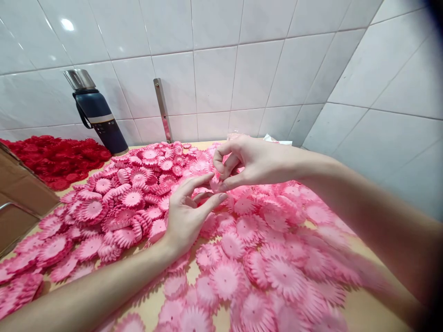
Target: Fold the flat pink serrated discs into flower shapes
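Observation:
Over the middle of the pile, my right hand pinches a small pink flower-shaped petal piece between thumb and bent fingers. Just to its left and lower, my left hand is curved with thumb and forefinger apart. The left forefinger tip is at the edge of that piece; whether it presses on it I cannot tell. Around and beneath both hands lie many pink petal discs with fringed edges and small centre holes. To the left, the pink discs are heaped in thicker stacks.
A heap of red petal pieces lies at the far left, behind a cardboard box. A dark blue flask and an upright metal strip stand near the white tiled wall. The tan tabletop shows between discs.

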Tool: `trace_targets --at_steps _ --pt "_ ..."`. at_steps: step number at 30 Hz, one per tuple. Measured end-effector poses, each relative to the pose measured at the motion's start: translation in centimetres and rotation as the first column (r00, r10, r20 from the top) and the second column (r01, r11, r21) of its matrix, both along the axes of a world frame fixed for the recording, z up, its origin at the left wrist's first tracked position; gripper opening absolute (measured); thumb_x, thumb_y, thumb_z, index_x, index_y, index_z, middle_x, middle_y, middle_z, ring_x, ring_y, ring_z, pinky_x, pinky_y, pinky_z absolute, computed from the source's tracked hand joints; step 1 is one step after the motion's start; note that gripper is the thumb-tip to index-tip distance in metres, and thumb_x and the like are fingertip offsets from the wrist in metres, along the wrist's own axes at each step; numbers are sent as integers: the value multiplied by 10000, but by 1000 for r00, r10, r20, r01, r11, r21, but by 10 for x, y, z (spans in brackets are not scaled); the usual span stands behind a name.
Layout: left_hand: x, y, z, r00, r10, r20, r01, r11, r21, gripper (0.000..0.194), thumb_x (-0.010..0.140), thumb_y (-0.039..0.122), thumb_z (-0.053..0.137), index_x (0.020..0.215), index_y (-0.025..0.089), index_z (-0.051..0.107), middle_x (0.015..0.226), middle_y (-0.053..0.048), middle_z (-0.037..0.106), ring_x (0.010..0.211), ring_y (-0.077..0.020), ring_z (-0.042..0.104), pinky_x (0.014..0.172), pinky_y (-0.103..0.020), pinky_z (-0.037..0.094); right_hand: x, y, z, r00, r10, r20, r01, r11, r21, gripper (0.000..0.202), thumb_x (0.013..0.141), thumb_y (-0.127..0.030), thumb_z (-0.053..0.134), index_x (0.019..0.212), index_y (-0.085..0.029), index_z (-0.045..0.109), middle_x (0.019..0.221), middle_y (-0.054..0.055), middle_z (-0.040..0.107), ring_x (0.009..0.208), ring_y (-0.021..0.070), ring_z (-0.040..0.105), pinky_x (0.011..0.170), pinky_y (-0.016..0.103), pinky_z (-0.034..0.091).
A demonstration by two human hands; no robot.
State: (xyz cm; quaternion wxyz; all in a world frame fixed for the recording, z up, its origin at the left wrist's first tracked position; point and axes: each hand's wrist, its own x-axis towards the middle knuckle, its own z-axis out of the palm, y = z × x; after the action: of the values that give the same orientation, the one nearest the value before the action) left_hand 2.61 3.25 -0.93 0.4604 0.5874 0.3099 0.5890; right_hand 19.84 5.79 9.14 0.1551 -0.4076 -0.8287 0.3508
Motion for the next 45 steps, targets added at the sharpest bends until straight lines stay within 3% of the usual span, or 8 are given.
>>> trace_targets --at_steps 10,14,18,24,29,33,37,45 --pt "0 1 1 999 -36 33 37 999 -18 391 694 166 766 1065 202 651 990 -47 663 939 -180 640 774 -313 599 2 7 -6 997 31 -68 -31 1000 -4 346 703 -245 741 679 -201 399 591 -48 547 578 106 552 488 231 374" --pt "0 0 2 998 -5 56 4 1000 9 279 651 153 795 855 188 608 898 -10 635 881 -153 642 696 -241 595 3 6 -4 996 10 -92 -14 999 -34 396 688 -272 760 670 -203 371 613 -26 590 625 141 611 485 241 383" --pt "0 -1 4 995 -89 40 89 996 -10 162 682 177 774 738 162 623 814 5 619 755 -114 639 691 -234 591 2 2 2 992 33 -121 -43 996 -78 431 657 -295 780 670 -208 358 645 -12 623 665 167 645 512 256 424" --pt "-2 -4 6 992 -126 -23 127 991 49 123 691 178 773 753 180 667 776 2 676 706 -124 649 698 -254 586 0 -1 3 993 57 -100 -69 989 -128 438 648 -310 788 676 -206 363 658 -27 606 660 151 634 557 264 458" --pt "-2 -4 4 990 -119 -78 122 992 39 28 776 212 701 794 191 697 794 -13 706 723 -143 667 693 -276 586 3 5 -2 988 89 -127 -103 989 -108 437 669 -350 786 662 -200 375 589 -57 497 587 105 539 510 241 388" --pt "-1 -4 4 990 -82 -114 88 995 51 90 829 256 647 816 189 705 770 -17 700 717 -137 656 690 -265 572 4 7 -3 984 106 -142 -117 990 -74 448 670 -384 790 668 -200 380 556 -74 423 528 75 441 481 232 322" --pt "0 -3 4 987 -102 -125 106 994 27 143 810 303 667 826 163 694 753 -26 682 671 -133 628 631 -258 562 3 6 -2 987 95 -126 -105 991 -77 448 656 -433 787 682 -200 405 572 -64 448 524 77 444 476 240 311" --pt "-1 -5 5 983 -120 -138 127 991 45 104 820 263 658 859 168 674 784 -24 678 709 -126 621 677 -245 546 1 5 -3 985 120 -121 -127 991 -47 371 688 -420 749 703 -195 454 606 -48 503 570 90 484 481 234 310"
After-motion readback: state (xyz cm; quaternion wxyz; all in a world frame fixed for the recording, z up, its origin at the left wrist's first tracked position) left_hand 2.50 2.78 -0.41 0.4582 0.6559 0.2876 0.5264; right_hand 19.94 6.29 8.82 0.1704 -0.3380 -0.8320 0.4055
